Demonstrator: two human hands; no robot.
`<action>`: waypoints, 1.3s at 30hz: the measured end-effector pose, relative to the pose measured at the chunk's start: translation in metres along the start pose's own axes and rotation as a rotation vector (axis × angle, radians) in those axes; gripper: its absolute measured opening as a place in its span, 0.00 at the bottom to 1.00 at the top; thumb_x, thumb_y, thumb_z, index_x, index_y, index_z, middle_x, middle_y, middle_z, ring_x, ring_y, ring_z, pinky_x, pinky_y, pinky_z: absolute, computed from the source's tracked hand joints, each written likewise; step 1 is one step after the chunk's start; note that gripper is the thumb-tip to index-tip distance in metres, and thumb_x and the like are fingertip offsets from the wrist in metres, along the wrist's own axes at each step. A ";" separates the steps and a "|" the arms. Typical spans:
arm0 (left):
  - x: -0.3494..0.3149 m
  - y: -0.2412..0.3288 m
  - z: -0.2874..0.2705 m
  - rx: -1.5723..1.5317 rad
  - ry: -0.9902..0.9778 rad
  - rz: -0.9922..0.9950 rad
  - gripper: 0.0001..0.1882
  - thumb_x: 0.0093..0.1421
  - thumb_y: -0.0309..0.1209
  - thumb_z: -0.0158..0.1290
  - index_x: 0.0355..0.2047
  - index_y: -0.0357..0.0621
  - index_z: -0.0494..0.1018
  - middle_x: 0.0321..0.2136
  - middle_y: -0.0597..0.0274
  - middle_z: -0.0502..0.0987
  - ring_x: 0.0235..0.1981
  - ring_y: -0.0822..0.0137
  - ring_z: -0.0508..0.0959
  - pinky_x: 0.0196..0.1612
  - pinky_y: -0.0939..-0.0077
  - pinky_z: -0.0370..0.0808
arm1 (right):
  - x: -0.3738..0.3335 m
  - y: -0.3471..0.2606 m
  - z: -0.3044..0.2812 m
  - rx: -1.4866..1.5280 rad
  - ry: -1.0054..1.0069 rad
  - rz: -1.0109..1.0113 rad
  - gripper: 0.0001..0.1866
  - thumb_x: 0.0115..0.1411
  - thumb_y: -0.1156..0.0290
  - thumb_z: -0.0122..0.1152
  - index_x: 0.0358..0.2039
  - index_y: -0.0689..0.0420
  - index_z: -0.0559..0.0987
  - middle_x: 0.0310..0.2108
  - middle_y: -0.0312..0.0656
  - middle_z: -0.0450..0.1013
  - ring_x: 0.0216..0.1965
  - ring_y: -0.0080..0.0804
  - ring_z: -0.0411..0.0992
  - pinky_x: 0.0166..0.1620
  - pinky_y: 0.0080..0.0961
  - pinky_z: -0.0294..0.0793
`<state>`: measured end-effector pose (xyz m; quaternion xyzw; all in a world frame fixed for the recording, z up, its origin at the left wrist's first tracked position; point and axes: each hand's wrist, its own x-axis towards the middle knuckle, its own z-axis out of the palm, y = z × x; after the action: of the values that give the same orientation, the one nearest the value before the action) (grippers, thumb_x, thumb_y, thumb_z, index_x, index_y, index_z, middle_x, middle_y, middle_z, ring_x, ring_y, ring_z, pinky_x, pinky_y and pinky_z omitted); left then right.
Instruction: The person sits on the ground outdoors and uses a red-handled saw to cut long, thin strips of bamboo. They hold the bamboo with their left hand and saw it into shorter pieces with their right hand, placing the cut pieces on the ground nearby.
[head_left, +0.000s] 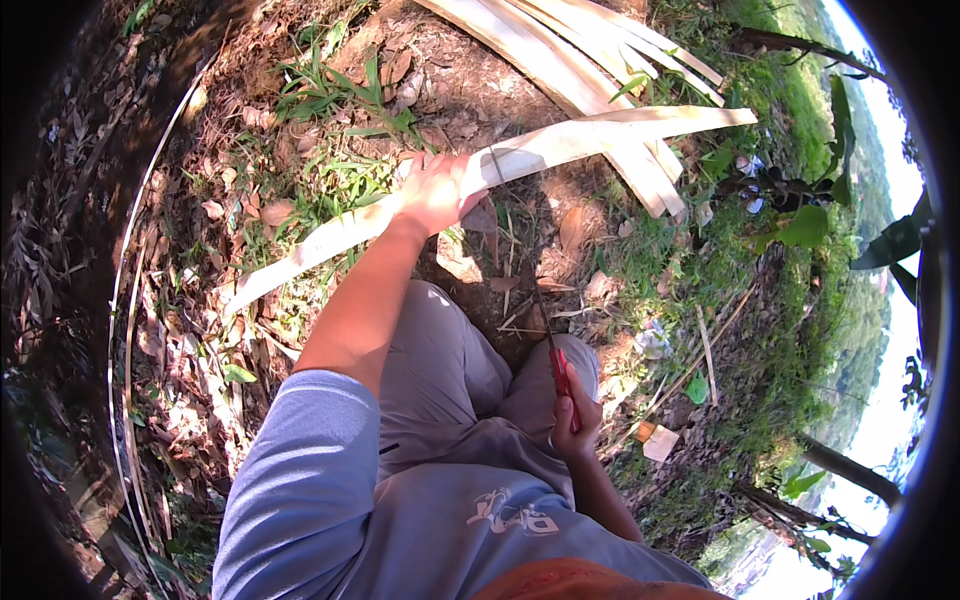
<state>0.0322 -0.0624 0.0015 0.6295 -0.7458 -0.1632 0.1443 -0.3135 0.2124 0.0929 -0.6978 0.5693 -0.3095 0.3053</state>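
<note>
A long pale wooden strip [575, 137] slants across the ground ahead of me, its left end low and its right end lying over other strips. My left hand [434, 190] is wrapped around its middle and presses on it. Just right of those fingers, the thin dark blade of a red-handled saw [541, 305] crosses the wood edge-on; its teeth are too fine to make out. Low by my right knee, my right hand [577, 420] is closed around the saw's red handle.
A stack of pale wooden strips [560, 75] lies at the far side. Dry leaves, grass [345, 95] and twigs cover the ground. Long thin canes [128, 250] curve along the left. A small wood offcut [659, 443] lies right of my right hand. Plants and a slope fill the right.
</note>
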 end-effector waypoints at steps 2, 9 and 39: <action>0.000 -0.001 0.001 0.007 0.035 0.022 0.38 0.69 0.53 0.58 0.70 0.41 0.66 0.61 0.47 0.78 0.66 0.49 0.75 0.75 0.41 0.59 | -0.009 -0.014 -0.002 -0.012 0.023 0.012 0.28 0.76 0.62 0.52 0.70 0.66 0.74 0.24 0.35 0.76 0.21 0.18 0.70 0.29 0.22 0.70; -0.003 -0.011 0.009 0.033 0.080 -0.020 0.39 0.69 0.54 0.58 0.70 0.40 0.66 0.61 0.46 0.79 0.65 0.48 0.75 0.74 0.40 0.60 | 0.123 -0.042 0.049 0.087 0.009 0.048 0.26 0.78 0.64 0.53 0.68 0.67 0.76 0.58 0.54 0.82 0.56 0.36 0.83 0.58 0.29 0.78; 0.005 0.001 0.002 0.027 0.008 -0.043 0.38 0.67 0.54 0.60 0.70 0.44 0.67 0.59 0.52 0.80 0.64 0.52 0.76 0.72 0.42 0.62 | 0.238 -0.004 0.113 0.241 0.170 -0.314 0.24 0.76 0.70 0.53 0.69 0.65 0.76 0.37 0.42 0.82 0.30 0.17 0.72 0.36 0.21 0.72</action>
<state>0.0299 -0.0671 0.0002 0.6480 -0.7337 -0.1534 0.1352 -0.1846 -0.0129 0.0454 -0.7077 0.4363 -0.4767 0.2854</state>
